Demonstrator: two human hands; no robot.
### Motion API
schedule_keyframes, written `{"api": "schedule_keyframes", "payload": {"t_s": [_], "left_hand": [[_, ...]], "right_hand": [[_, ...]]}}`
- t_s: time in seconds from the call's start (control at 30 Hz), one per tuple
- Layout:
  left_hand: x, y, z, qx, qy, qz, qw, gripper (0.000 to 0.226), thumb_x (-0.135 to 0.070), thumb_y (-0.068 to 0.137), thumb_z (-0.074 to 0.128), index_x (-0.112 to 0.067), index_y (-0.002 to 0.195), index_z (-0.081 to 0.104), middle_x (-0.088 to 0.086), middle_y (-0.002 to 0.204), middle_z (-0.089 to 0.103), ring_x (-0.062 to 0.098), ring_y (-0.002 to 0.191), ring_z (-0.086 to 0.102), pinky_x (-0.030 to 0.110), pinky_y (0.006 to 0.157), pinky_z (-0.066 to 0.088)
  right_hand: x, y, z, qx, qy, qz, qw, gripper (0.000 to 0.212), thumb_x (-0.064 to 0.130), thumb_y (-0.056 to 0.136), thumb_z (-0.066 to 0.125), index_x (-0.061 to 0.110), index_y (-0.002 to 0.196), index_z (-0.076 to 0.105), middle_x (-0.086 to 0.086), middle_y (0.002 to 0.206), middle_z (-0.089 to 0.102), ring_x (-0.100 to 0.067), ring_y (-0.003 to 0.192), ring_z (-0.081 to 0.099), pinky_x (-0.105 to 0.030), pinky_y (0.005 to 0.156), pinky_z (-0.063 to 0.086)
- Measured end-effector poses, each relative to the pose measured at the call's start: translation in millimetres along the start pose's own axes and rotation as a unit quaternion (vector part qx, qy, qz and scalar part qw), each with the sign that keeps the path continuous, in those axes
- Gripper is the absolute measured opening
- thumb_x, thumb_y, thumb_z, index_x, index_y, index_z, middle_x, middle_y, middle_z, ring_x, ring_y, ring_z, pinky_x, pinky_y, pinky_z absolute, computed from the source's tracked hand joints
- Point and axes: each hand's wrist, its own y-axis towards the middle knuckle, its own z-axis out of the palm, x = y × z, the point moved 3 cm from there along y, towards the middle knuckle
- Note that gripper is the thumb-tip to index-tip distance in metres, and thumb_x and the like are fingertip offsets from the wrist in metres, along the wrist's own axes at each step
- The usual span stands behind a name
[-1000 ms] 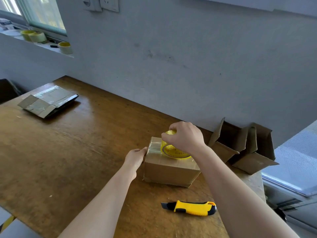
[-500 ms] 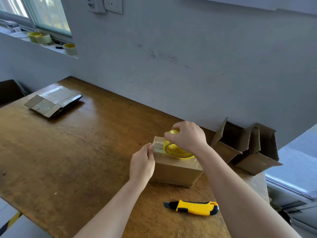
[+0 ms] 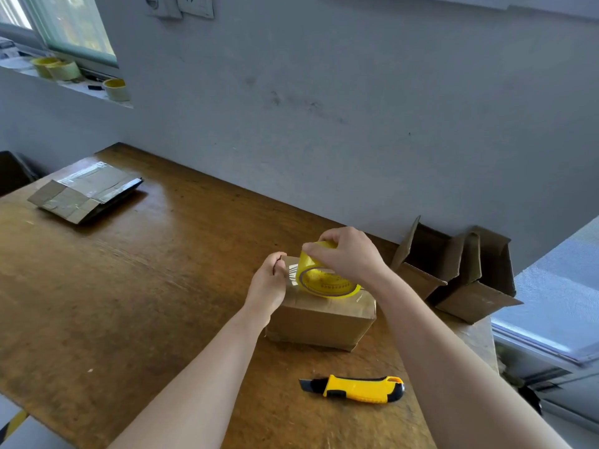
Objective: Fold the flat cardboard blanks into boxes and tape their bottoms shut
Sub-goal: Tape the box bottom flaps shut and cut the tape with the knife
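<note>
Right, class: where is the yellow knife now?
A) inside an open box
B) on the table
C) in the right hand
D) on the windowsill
B: the knife lies on the table, nearer than the box; the right hand holds the tape roll.

Plain grey-blue wall (image 3: 356, 108) across the whole back, smudged with dark scuffs near 12 o'clock. At 11 o'clock, a green-framed window (image 3: 74, 30) bright with daylight, above a pale sill (image 3: 19, 68). Two wall sockets (image 3: 194, 4) high up, just right of the window. Worn brown wooden table (image 3: 113, 303) from 9 to 5 o'clock, glossy under the light. Dark shape (image 3: 13, 171) beyond its edge at 9 o'clock. Pale blue textured surface (image 3: 557, 296) at 3 o'clock. Strip of grey floor (image 3: 39, 437) at 7 o'clock.
</note>
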Motion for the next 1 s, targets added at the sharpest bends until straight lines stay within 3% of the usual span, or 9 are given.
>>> {"api": "schedule_keyframes", "payload": {"t_s": [0.13,0.23,0.3,0.4,0.53,0.73,0.9,1.0], "left_hand": [[-2,0,1,-0.026,0.063,0.050,0.996,0.037,-0.029,0.104,0.028,-0.021,0.134,0.048,0.003,0.128,0.057,0.018,0.112,0.054,0.029,0.087,0.045],[-1,0,0,-0.040,0.094,0.078,0.992,0.038,-0.027,0.104,0.027,-0.018,0.134,0.047,0.004,0.127,0.058,0.020,0.113,0.055,0.028,0.085,0.043],[-1,2,-2,-0.037,0.104,0.085,0.990,0.038,-0.027,0.103,0.027,-0.018,0.134,0.047,0.006,0.127,0.058,0.021,0.113,0.054,0.031,0.086,0.044],[-1,1,-2,-0.026,0.130,0.102,0.986,0.037,-0.028,0.103,0.026,-0.018,0.135,0.044,0.005,0.127,0.057,0.016,0.106,0.053,0.029,0.082,0.044],[-3,1,1,-0.031,0.167,0.103,0.980,0.037,-0.030,0.104,0.027,-0.020,0.136,0.042,0.004,0.131,0.056,0.018,0.115,0.054,0.027,0.085,0.045],[-4,1,1,-0.037,0.184,0.085,0.979,0.037,-0.032,0.103,0.027,-0.022,0.136,0.042,0.003,0.133,0.054,0.019,0.117,0.053,0.027,0.084,0.046],[-3,3,-2,-0.043,0.191,0.077,0.978,0.037,-0.031,0.104,0.027,-0.023,0.137,0.041,0.003,0.134,0.053,0.020,0.118,0.052,0.029,0.087,0.044],[-3,3,-1,-0.039,0.193,0.084,0.977,0.038,-0.032,0.104,0.028,-0.024,0.138,0.041,0.003,0.136,0.051,0.021,0.121,0.050,0.032,0.092,0.044]], "right_hand": [[-20,-5,-5,0.093,0.264,0.042,0.959,0.040,0.055,0.069,0.077,0.017,0.064,0.066,-0.003,0.064,0.063,-0.016,0.061,0.059,-0.032,0.064,0.048],[-30,-11,-3,0.105,0.330,0.060,0.936,0.055,0.062,0.060,0.075,0.008,0.070,0.069,-0.008,0.068,0.063,-0.018,0.063,0.059,-0.035,0.067,0.048],[-35,-11,-9,0.087,0.286,0.043,0.953,0.061,0.060,0.068,0.074,-0.001,0.074,0.067,-0.006,0.066,0.059,-0.016,0.062,0.055,-0.032,0.063,0.045],[-50,-9,-33,0.039,0.210,0.030,0.976,0.035,0.041,0.079,0.072,0.012,0.061,0.068,0.003,0.055,0.056,-0.010,0.053,0.052,-0.029,0.058,0.042],[-65,-15,-51,0.017,0.100,0.005,0.995,0.026,0.040,0.076,0.074,0.020,0.061,0.070,0.010,0.052,0.057,-0.007,0.052,0.054,-0.026,0.054,0.045],[-67,-15,-61,0.061,0.067,0.007,0.996,0.041,0.063,0.067,0.075,0.023,0.063,0.069,0.017,0.048,0.055,-0.004,0.054,0.053,-0.023,0.054,0.039],[-73,-15,-63,-0.019,-0.169,-0.011,0.985,0.055,0.065,0.069,0.069,0.015,0.050,0.059,0.005,0.047,0.050,-0.014,0.051,0.051,-0.026,0.043,0.034],[-89,-19,-58,-0.034,-0.186,0.031,0.982,0.061,0.071,0.069,0.066,0.014,0.049,0.053,0.005,0.047,0.046,-0.016,0.050,0.050,-0.026,0.045,0.033]]}}
